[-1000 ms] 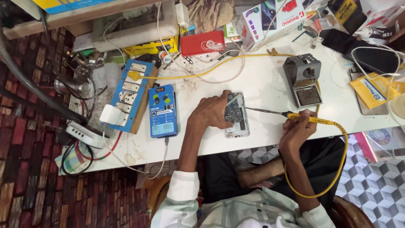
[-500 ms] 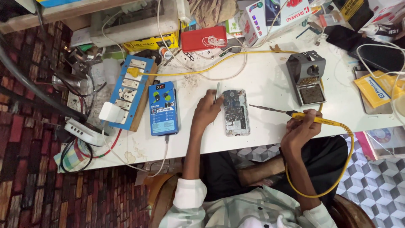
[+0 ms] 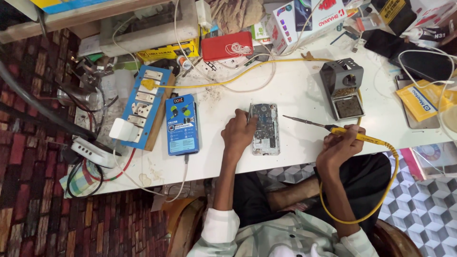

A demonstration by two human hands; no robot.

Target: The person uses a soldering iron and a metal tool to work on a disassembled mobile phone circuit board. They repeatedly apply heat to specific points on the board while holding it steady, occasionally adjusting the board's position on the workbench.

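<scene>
Soldering iron [image 3: 333,129]: clasped in the closed right hand [image 3: 339,148], tip now drawn back from the opened phone [image 3: 264,128]. Phone: flat on the white table [image 3: 304,95], steadied at its left edge by left hand [image 3: 238,134] fingertips, grip unclosed. Iron stand [image 3: 343,90] beyond.

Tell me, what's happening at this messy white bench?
A person sits at a white workbench with an opened phone lying flat, its circuit board exposed. The left hand rests on the phone's left edge. The right hand grips a yellow-handled soldering iron, its tip hanging off to the phone's right, not touching it. A grey soldering iron stand sits beyond, and a blue box-shaped device lies left of the phone.
</scene>
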